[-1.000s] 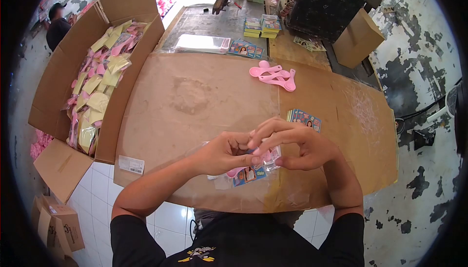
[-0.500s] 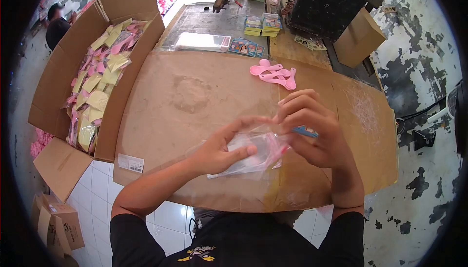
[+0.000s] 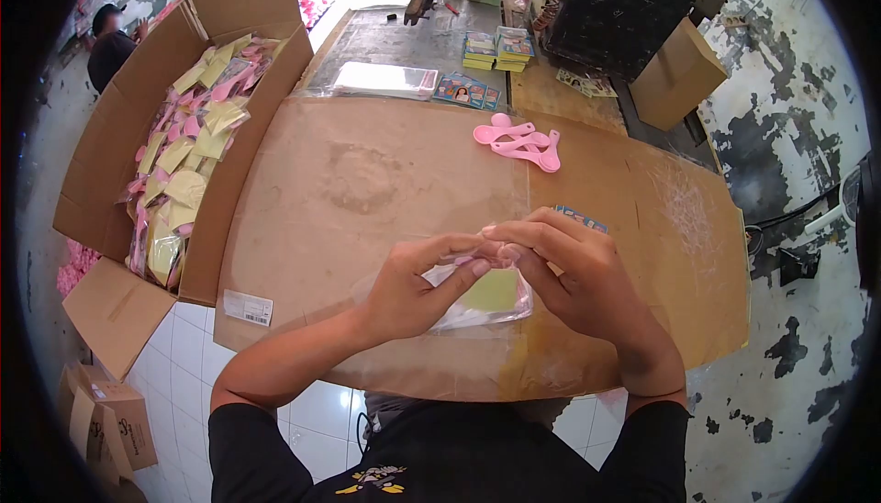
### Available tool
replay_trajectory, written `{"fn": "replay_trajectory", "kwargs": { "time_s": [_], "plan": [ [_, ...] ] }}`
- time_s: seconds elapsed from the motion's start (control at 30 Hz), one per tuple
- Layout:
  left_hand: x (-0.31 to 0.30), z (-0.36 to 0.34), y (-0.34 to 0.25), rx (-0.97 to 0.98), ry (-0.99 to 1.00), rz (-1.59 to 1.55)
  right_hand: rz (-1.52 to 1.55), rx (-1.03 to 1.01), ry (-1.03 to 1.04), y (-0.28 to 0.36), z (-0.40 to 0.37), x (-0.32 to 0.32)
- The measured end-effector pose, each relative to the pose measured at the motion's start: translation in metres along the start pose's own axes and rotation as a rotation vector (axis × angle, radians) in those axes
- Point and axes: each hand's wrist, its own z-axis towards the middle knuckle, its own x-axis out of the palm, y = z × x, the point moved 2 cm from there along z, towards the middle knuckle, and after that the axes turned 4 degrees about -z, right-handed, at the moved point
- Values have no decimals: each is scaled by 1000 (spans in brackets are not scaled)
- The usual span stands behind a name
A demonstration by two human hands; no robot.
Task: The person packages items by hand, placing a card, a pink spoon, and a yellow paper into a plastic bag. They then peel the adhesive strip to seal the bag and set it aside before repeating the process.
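Note:
Near the front of the cardboard-covered table, both my hands pinch the top edge of a clear plastic bag (image 3: pixel 518 307) with a yellow-green card (image 3: pixel 492 292) in it. My left hand (image 3: pixel 408 290) grips from the left, thumb and fingers pressed together. From the right, my right hand (image 3: pixel 583 273) meets it fingertip to fingertip. Some pink shows through the plastic by the fingers, its shape partly hidden. More clear plastic lies under the hands. Just beyond my right hand are blue printed cards (image 3: pixel 580 218). Several pink measuring spoons (image 3: pixel 528 140) lie in a cluster farther back.
At left stands a large open carton (image 3: pixel 266 117) filled with packed bags of pink spoons and yellowish cards. Clear sleeves (image 3: pixel 385 79), printed cards (image 3: pixel 465 90) and card stacks (image 3: pixel 496 48) sit at the back, near a black box (image 3: pixel 617 12). Another person (image 3: pixel 112 53) is at far left.
My right hand has come down and left to meet my left hand at the bag's top. The yellow-green card now shows inside the plastic, and the blue cards are less covered.

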Motion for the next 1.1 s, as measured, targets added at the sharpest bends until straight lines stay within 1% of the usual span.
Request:
{"fn": "replay_trajectory", "kwargs": {
  "time_s": [0.07,0.17,0.23,0.27,0.33,0.37,0.43,0.47,0.53,0.57,0.67,0.77,0.83,0.97,1.03,1.1],
  "plan": [
    [-2,1,3,16,21,-66,24,14,-10,-2,0,1],
    [2,1,8,-41,-11,-324,57,33,-56,-10,0,3],
    [2,1,9,-93,-20,-301,105,27,-108,-19,-1,7],
    [1,2,10,-119,-23,-290,158,82,-117,-22,-2,9],
    [3,3,5,-197,-32,-393,265,194,-139,-26,-5,13],
    [3,3,4,-235,-36,-444,186,138,-205,-24,-3,12],
    [2,4,6,-231,-30,-441,27,28,-334,-21,0,12],
    [2,4,7,-229,-27,-439,-90,-73,-308,-19,1,11],
    [5,3,9,-256,-66,-376,-325,-273,-254,-15,1,11],
    [6,3,10,-269,-84,-344,-360,-273,-234,-14,1,14],
    [1,-1,9,-303,7,-66,-469,-283,-203,-14,2,26],
    [3,1,2,-226,-18,111,-560,-323,-221,-15,4,29],
    [5,0,5,-169,-29,101,-589,-351,-230,-14,5,28],
    [5,-4,11,-66,-45,151,-664,-423,-153,-16,5,34],
    [3,-3,8,-125,5,209,-741,-483,-123,-16,6,36],
    [3,-3,7,-149,41,237,-758,-469,-70,-16,7,37]
  ]
}}
